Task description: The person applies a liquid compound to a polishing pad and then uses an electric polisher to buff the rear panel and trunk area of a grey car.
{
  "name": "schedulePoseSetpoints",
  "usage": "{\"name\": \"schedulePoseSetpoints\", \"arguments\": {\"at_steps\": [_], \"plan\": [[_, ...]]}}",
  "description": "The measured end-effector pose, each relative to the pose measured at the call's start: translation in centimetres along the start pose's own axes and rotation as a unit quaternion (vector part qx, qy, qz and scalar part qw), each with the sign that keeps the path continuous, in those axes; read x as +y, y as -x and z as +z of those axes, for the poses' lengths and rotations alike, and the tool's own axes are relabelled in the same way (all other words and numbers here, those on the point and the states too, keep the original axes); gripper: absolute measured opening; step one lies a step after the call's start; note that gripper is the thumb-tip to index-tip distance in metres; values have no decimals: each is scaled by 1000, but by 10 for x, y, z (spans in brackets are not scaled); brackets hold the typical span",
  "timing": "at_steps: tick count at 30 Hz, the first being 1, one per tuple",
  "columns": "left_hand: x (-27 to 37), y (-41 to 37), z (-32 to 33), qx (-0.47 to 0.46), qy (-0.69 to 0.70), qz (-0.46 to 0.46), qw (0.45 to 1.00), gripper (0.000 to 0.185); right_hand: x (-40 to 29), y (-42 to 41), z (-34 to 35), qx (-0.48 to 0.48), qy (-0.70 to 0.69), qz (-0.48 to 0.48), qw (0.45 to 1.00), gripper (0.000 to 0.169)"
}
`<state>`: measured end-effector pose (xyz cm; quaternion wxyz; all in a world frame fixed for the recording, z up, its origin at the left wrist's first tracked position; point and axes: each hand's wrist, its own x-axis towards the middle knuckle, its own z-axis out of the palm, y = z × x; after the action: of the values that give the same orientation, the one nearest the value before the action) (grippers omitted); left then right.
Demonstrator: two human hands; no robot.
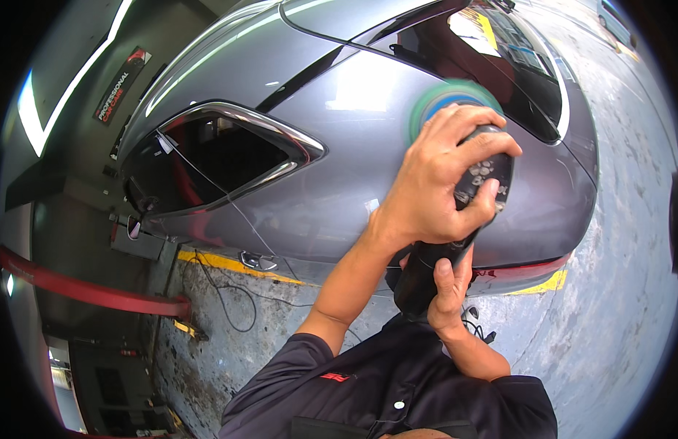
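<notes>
My left hand (438, 170) is wrapped over the head of a black handheld polisher (484, 170), its fingers spread across the housing. My right hand (451, 296) grips the polisher's rear handle (421, 280) close to my body. At the front of the tool, a green pad (421, 110) with a blue backing looks blurred, as if spinning. It lies against the grey rear quarter panel (339, 142) of a car, just beside the rear window (514, 82). The pad's near side is hidden behind my left hand and the tool.
A side window (229, 148) with chrome trim lies to the left, above a door handle (258, 261). A black cable (254, 313) loops over the stained floor (207, 351). A red lift arm (97, 291) reaches in at left. A red tail light (525, 270) shows behind my right hand.
</notes>
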<state>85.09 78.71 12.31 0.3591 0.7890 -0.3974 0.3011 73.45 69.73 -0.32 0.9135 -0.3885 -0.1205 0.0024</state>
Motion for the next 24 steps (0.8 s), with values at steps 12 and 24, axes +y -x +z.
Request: {"name": "schedulePoseSetpoints", "arguments": {"at_steps": [12,24], "plan": [[-22,12,-70,167,-23,-33,985,51,-17,-54,28,-119,108,25,987,80],[-1,9,13,49,-41,2,998,48,-14,-9,-50,-50,71,59,994,82]]}}
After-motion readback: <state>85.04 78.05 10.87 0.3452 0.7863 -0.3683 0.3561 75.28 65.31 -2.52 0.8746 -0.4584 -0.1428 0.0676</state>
